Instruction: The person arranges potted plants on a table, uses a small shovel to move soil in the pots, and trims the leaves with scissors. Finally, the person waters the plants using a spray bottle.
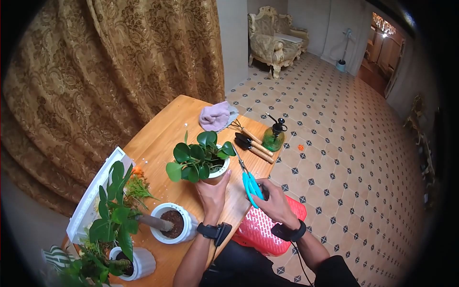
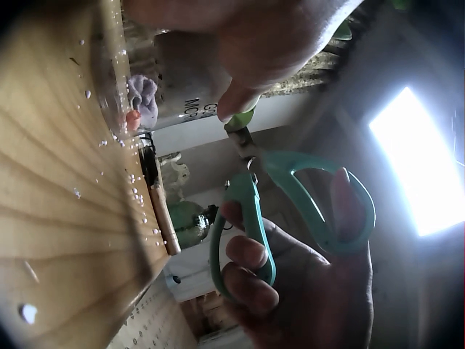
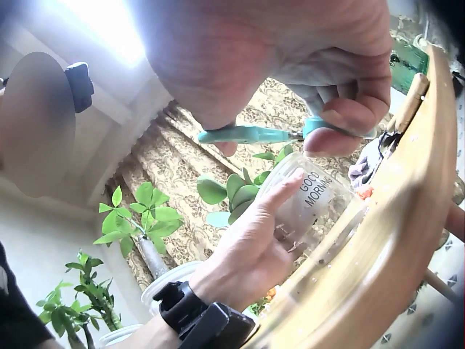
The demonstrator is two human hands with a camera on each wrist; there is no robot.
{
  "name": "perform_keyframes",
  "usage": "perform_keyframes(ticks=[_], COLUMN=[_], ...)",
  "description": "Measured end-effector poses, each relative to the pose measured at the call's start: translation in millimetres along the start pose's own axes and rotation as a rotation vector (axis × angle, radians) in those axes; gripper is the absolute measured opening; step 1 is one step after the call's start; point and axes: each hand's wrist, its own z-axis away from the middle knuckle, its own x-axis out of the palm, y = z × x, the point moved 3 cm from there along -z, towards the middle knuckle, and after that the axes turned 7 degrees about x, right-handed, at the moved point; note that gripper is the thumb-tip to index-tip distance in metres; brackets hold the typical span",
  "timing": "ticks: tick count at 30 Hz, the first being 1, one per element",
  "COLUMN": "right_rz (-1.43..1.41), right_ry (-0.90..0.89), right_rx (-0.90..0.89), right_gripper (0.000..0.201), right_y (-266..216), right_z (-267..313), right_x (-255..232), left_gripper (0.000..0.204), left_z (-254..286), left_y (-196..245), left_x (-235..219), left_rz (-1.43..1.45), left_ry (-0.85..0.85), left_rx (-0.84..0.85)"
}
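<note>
Three pots (image 3: pixel 309 207), one pair of scissors (image 1: pixel 246 179)

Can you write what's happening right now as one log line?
left hand: holds potted plant | right hand: grips turquoise scissors, handles apart | spray bottle: upright on table

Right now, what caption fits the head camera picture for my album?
At a wooden table, the left hand holds a white-rimmed pot of round green leaves; the right hand grips turquoise-handled scissors.
</note>
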Motion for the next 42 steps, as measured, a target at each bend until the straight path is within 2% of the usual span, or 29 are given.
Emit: perform_keyframes(ticks=[2, 9, 11, 16, 18, 21, 22, 24, 28, 31, 37, 42], right_rz=[-0.134, -0.091, -0.191, -0.17, 0.096, 0.253, 0.255, 0.411, 0.54, 0.691, 0.745, 0.753], right_ry=[0.058, 0.024, 0.051, 0.098, -0.024, -0.09, -0.089, -0.229, -0.228, -0.242, -0.226, -0.223], right_rx=[-0.059, 0.035, -0.013, -0.087, -0.04, -0.014, -0.015, -0.067, -0.144, -0.145, -0.167, -0.205], right_gripper=[0.048, 0.042, 0.039, 0.041, 0.048, 0.053, 0.053, 0.058, 0.064, 0.071, 0.076, 0.071], right_y=[7, -6, -1, 4, -26, -82, -86, -91, -119, -130, -133, -132], right_z=[-3, 3, 0, -28, -43, -64, -78, -103, -121, -123, -127, -130], right_x=[3, -6, -7, -39, -65, -86, -93, -98, -96, -90, -88, -89], left_gripper=[0.074, 0.068, 0.067, 0.066, 0.07, 0.073, 0.072, 0.072, 0.071, 0.065, 0.065, 0.064], left_z=[-1, -2, -2, -1, -1, -2, -2, -3, -5, -5, -5, -7], left_y=[1, 5, 7, 1, -1, -2, -2, -4, -2, 0, -11, 0], left_x=[-1, -2, -3, -3, -4, -4, -4, -3, -5, -6, -6, -8], left_rz=[-0.024, -0.022, -0.012, 0.014, 0.008, 0.018, 0.032, 0.055, 0.092, 0.044, 0.057, 0.04], left_ry=[0.003, -0.007, -0.013, -0.031, -0.035, -0.031, -0.022, -0.032, -0.084, -0.054, -0.085, -0.075], left_rx=[0.015, 0.032, 0.032, 0.011, -0.018, -0.04, -0.035, -0.034, -0.049, -0.004, -0.034, -0.036])
